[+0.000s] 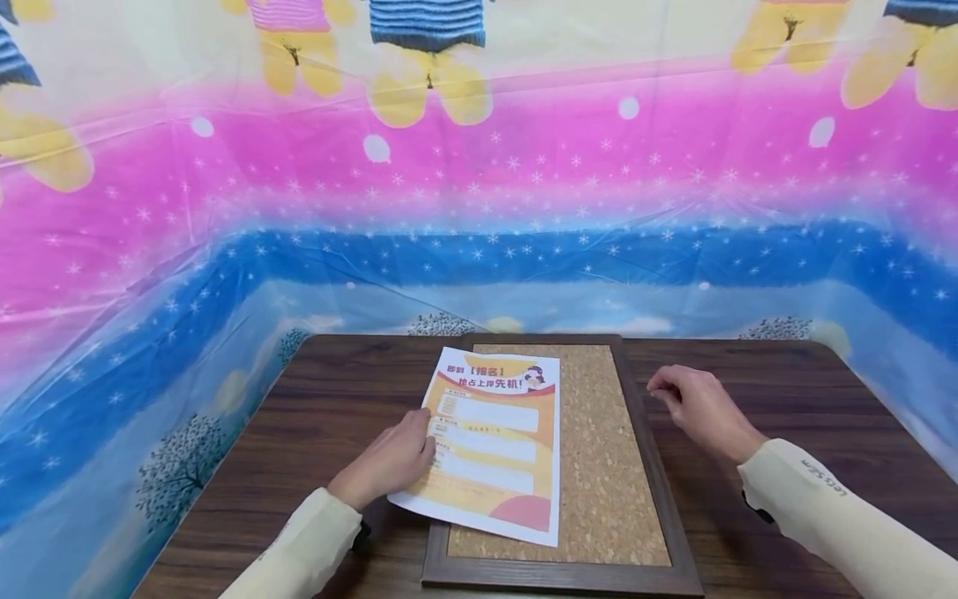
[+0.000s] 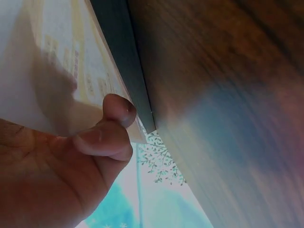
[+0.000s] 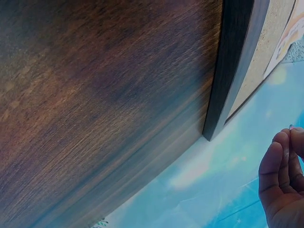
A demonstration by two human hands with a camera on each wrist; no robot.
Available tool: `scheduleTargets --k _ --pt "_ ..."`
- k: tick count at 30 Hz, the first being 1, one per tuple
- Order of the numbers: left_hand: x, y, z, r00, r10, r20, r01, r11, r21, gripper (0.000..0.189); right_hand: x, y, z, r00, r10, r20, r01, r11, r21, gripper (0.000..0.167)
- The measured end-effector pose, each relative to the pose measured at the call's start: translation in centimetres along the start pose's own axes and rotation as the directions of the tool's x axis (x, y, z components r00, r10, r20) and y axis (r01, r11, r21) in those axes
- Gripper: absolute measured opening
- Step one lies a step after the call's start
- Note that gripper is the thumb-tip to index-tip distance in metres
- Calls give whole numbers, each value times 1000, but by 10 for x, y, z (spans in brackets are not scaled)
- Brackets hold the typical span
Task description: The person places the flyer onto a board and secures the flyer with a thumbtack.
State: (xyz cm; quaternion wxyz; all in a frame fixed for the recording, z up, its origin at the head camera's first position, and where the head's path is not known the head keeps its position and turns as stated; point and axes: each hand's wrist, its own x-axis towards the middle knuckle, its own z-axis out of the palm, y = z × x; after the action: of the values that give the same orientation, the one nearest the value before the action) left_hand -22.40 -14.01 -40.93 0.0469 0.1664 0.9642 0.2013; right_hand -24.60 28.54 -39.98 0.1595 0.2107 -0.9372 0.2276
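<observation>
A printed sheet [image 1: 490,457] in orange and white lies tilted over the left part of a framed cork board [image 1: 606,466]. My left hand [image 1: 392,457] pinches the sheet by its left edge; in the left wrist view the thumb and fingertips [image 2: 116,109] meet at the paper's edge. Off the board's right side, my right hand [image 1: 699,408] is raised with thumb and fingertips together. A tiny pale thing [image 3: 291,127] shows at those fingertips in the right wrist view; I cannot tell its kind.
The board's brown frame [image 1: 651,466] stands up from a dark wood table [image 1: 793,416]. A patterned cloth [image 1: 486,258] in pink and blue hangs behind the table and down both sides.
</observation>
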Motion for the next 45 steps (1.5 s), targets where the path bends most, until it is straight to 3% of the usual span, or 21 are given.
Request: scheduleTargets --k 7,18,24,31,41,45 --pt "8 11 5 999 35 4 -36 999 30 50 7 1 6 1000 -17 -5 17 1000 17 15" --pt "13 32 15 989 116 95 -115 993 -17 50 30 1 15 999 -26 -32 27 999 25 14" --pt "17 40 23 984 150 98 -154 987 33 51 43 -1 22 1000 -10 -5 10 999 40 13" --pt "22 43 31 988 111 109 -120 989 83 48 60 -6 31 999 23 29 -26 996 87 13" --pt "25 49 36 985 123 123 -133 988 79 50 81 -11 44 998 42 52 -48 992 119 10" --pt "27 52 40 983 129 134 -140 987 83 45 89 -12 50 992 77 101 -91 986 143 11"
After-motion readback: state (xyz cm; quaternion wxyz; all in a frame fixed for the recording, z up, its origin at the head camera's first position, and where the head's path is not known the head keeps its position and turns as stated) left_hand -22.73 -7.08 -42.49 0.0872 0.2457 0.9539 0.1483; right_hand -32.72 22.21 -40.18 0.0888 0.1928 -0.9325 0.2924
